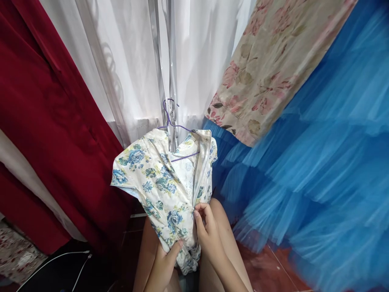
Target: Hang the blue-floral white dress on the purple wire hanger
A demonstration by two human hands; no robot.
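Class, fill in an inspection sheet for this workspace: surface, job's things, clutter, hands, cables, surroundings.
Surface: bare legs below the work; reddish tiled floor.
Job's things: blue-flowered garment on a purple hanger.
Clutter: patterned cloth, lower left.
Hands: left hand grips the garment's lower side, its other fingers hidden; right hand pinches the front edge.
Cables: white cable, lower left.
Surroundings: red drape, white curtain, blue ruffled fabric, pink-flowered fabric.

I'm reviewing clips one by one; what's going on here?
A person handles a blue-flowered short-sleeved garment on a purple hanger. The right hand pinches its front edge at the bottom of the open neckline; the left hand holds it lower down. Blue tiered tulle hangs to the right.
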